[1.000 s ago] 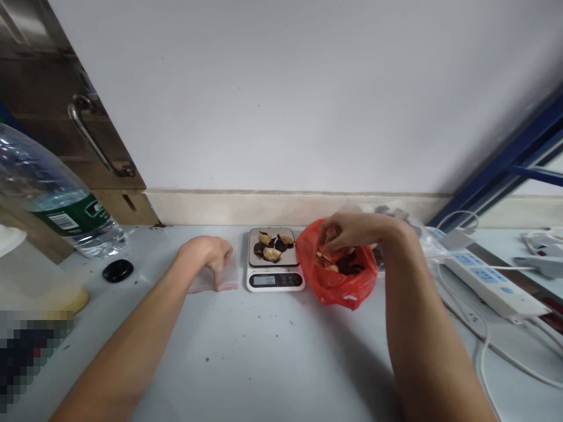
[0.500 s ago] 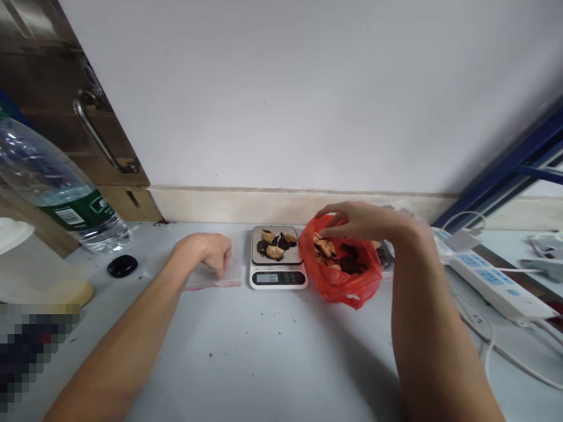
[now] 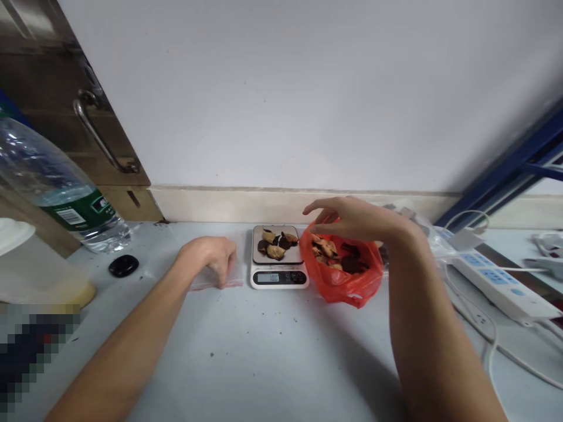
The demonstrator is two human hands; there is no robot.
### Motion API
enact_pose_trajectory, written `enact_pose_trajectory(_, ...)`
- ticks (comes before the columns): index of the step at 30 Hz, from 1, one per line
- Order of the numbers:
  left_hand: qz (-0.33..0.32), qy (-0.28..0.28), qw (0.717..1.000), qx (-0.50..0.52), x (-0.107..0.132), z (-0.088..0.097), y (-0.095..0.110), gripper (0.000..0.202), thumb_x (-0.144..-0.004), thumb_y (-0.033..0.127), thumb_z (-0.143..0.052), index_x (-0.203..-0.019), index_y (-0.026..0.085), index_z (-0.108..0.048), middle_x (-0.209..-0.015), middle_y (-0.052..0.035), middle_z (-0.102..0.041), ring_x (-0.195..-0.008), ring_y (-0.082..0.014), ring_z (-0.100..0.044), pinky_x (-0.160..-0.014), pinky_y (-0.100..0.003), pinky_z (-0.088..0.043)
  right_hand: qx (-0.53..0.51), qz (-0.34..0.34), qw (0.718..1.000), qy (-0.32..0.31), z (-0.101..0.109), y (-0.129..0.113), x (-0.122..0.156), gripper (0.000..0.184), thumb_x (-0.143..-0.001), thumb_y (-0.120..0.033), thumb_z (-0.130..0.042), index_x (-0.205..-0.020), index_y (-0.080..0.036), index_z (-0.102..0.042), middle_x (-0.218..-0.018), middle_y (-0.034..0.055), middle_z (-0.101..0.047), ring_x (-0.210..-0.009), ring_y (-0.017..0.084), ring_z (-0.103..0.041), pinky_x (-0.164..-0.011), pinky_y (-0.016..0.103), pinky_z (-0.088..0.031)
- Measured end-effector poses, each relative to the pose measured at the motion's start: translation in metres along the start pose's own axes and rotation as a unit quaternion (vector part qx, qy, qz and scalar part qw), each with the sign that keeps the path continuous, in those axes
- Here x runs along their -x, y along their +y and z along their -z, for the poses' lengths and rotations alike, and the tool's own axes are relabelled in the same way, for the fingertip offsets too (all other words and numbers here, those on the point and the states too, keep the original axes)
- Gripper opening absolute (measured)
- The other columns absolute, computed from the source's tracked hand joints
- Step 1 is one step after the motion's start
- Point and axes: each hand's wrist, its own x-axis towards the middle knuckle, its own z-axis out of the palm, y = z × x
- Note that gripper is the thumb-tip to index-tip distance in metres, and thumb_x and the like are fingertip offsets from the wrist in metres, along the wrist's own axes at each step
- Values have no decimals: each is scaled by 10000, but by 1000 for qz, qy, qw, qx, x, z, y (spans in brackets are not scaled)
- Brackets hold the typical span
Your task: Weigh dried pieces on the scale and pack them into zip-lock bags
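A small white digital scale [image 3: 280,280] carries several dried, brown-and-black curled pieces [image 3: 276,252] on its metal plate; its lit display seems to read 10.0. To its left, my left hand [image 3: 215,258] is closed, its fingertips pressed together at the edge of a flat clear zip bag [image 3: 237,274] on the table. My right hand [image 3: 347,217] hovers over the far rim of an open red plastic bag [image 3: 343,290], its fingers apart and nothing visible in them. Inside that bag lie more dried pieces [image 3: 325,249], partly hidden by the hand.
A tilted water bottle [image 3: 74,205], a black oval object [image 3: 124,266] and a pale plastic container [image 3: 39,264] stand at left. On the right are a white power strip [image 3: 505,287], cables and clear plastic bags [image 3: 426,231]. Dark crumbs dot the table before the scale.
My right hand has lifted slightly and shifted left over the red bag, its fingers more stretched out. My left fingertips have moved a little right and down to the zip bag's edge.
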Motion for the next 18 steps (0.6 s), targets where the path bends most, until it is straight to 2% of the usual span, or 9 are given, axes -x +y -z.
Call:
enact_pose_trajectory(5,-27,-1,1000,6,0,2,-2,94,-468,201,-623,-554,225,-653,-673,-3,-704,-655,-206,-613,-535,-261,-399,1,9,1000,9,0,-1,0,400,-855,-313,-617,-1248,-256,-662,-1053,50,-776,-890,215,-720,-782,323,-560)
enact_pose_trajectory(9,-54,-5,998,38,7,9,-11,147,-510,214,-568,-626,219,-658,-667,-3,-710,-652,-195,-621,-539,-249,-394,-20,25,997,70,0,-4,1,301,-874,-300,-587,-1142,-225,-701,-983,55,-778,-827,196,-711,-731,304,-543)
enact_pose_trajectory(13,-100,44,989,100,18,16,-23,152,-544,244,-563,-692,225,-587,-688,6,-722,-657,-187,-640,-557,-247,-418,-51,59,988,130,-3,-12,-1,227,-890,-304,-567,-1021,-202,-722,-889,50,-763,-787,187,-694,-717,299,-518)
enact_pose_trajectory(18,-138,133,965,180,27,23,-31,241,-591,351,-631,-762,238,-504,-718,-7,-733,-721,-213,-696,-640,-289,-480,-83,95,984,124,-15,-27,-11,88,-868,-200,-572,-838,-206,-655,-773,20,-729,-712,161,-669,-664,266,-478)
